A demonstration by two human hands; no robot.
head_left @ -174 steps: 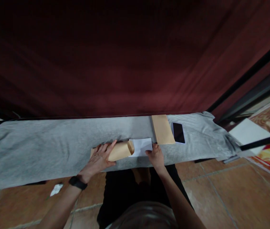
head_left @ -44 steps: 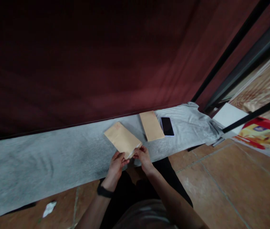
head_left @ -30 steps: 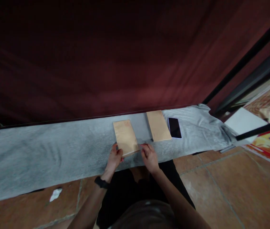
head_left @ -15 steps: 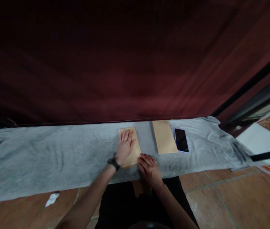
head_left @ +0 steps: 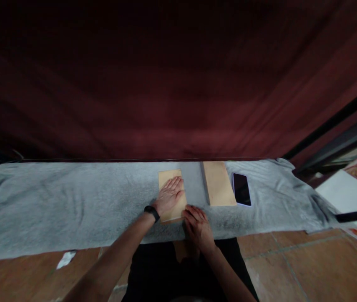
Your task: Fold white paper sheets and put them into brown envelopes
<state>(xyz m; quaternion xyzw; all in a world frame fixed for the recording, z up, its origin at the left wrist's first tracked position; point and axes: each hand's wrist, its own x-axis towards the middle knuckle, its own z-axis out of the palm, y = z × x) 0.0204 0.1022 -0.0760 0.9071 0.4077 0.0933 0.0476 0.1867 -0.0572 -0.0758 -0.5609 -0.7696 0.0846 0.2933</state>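
A brown envelope (head_left: 166, 178) lies flat on the grey cloth (head_left: 71, 201) that covers a long low surface. My left hand (head_left: 169, 196) rests palm down on that envelope, fingers spread, a black band on the wrist. My right hand (head_left: 197, 224) sits flat on the cloth at the envelope's near right corner, fingertips touching its edge. A stack of brown envelopes (head_left: 218, 188) lies to the right, apart from both hands.
A black phone (head_left: 241, 189) lies screen up right of the stack. A dark red curtain (head_left: 166, 84) hangs behind the surface. A white sheet (head_left: 345, 193) and black bars stand at the right. Terracotta floor tiles (head_left: 292, 268) and a paper scrap (head_left: 65, 259) lie below.
The white sheet seen earlier is gone from view. Both hands held the envelope by its near end, laid it down, and my left hand moved onto it and now presses it flat.
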